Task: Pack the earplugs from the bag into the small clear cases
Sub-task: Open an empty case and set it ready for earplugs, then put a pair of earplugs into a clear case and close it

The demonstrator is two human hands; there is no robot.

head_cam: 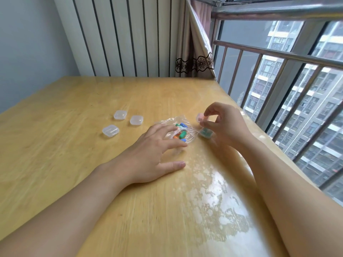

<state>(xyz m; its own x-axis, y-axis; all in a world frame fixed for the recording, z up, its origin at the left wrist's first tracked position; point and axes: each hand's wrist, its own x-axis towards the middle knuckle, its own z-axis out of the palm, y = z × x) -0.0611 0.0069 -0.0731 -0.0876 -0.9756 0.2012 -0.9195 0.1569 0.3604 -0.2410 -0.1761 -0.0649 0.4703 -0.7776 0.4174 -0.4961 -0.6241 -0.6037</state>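
Soft, bright daylight enters through the window (278,80) on the right, throwing a broad mottled glare across the near tabletop (213,201) and only faint shadows, while the wide lens bends the railing (278,54) and motion blur softens the frame's lower edges.

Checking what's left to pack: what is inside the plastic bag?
Blue, green and orange earplugs show through the clear bag. The left hand covers part of it, so no count.
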